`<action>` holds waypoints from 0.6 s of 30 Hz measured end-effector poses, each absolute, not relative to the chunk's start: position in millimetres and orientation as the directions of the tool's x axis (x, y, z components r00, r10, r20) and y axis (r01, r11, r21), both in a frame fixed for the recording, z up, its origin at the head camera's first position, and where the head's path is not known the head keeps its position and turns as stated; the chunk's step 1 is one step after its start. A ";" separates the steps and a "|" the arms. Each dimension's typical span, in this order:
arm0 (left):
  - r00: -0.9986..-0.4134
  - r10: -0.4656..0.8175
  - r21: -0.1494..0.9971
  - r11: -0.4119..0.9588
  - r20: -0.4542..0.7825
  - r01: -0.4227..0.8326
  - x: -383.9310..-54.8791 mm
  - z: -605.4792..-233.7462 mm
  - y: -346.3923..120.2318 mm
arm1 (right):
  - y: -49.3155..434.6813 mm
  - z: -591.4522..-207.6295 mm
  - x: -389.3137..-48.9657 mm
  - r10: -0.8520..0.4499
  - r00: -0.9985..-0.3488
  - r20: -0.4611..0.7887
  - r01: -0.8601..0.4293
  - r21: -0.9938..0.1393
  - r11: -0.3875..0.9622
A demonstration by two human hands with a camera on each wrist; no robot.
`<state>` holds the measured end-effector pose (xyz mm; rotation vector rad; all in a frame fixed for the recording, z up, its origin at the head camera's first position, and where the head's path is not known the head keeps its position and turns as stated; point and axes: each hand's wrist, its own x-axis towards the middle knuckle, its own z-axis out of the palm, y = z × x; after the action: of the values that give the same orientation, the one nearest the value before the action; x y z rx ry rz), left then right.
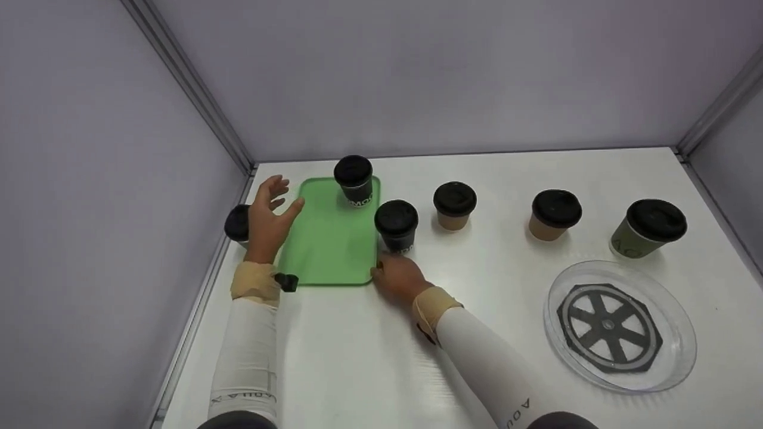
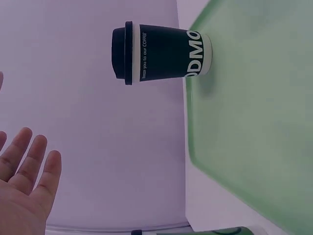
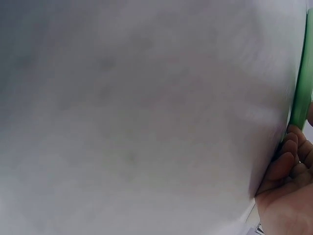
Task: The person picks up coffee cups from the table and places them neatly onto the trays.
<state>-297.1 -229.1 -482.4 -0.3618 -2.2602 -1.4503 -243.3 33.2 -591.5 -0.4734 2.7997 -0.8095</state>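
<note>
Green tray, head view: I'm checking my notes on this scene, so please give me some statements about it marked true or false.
1. A dark cup stands on the green tray. True.
2. The left hand grips the green tray. False: the left hand has its fingers spread and holds nothing.
3. The right hand is at the tray's near right corner. True.
4. The clear dish sits left of the tray. False: the clear dish is to its right.
5. The dark cup lies on its side. False: it is upright.
</note>
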 end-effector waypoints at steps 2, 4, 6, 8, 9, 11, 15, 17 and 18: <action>-0.878 -0.030 0.808 0.408 0.478 0.425 -293.7 -483.2 -235.7 | 33.5 -592.2 -243.1 -0.355 -0.931 -0.091 -0.251 -0.546 0.799; -0.886 -0.049 0.823 0.396 0.462 0.407 -288.0 -482.4 -242.1 | 33.6 -592.9 -242.8 -0.356 -0.929 -0.098 -0.250 -0.544 0.801; -0.898 -0.066 0.841 0.386 0.435 0.379 -277.9 -475.7 -245.8 | 33.6 -593.6 -242.4 -0.356 -0.929 -0.101 -0.247 -0.546 0.800; -0.906 -0.077 0.855 0.372 0.417 0.362 -267.6 -468.0 -248.8 | 33.6 -593.9 -242.4 -0.353 -0.930 -0.099 -0.244 -0.550 0.799; -0.907 -0.081 0.860 0.362 0.413 0.360 -262.7 -464.1 -250.1 | 33.5 -594.0 -242.6 -0.351 -0.932 -0.095 -0.245 -0.550 0.799; -0.907 -0.091 0.865 0.355 0.410 0.356 -254.0 -457.2 -252.4 | 33.6 -594.0 -243.1 -0.350 -0.933 -0.083 -0.249 -0.553 0.795; -0.887 -0.120 0.852 0.361 0.446 0.379 -247.5 -455.6 -261.8 | 34.2 -593.7 -244.6 -0.355 -0.933 -0.068 -0.260 -0.556 0.790; -0.876 -0.133 0.843 0.371 0.464 0.390 -245.7 -456.5 -266.0 | 34.6 -593.3 -245.2 -0.354 -0.933 -0.071 -0.257 -0.556 0.790; -0.873 -0.140 0.841 0.374 0.467 0.391 -244.8 -457.0 -267.8 | 34.8 -593.2 -245.6 -0.352 -0.933 -0.073 -0.255 -0.556 0.791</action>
<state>-244.8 -267.8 -457.0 -0.2165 -2.1729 -1.5159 -245.6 34.8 -593.2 -0.4802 2.8075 -0.8355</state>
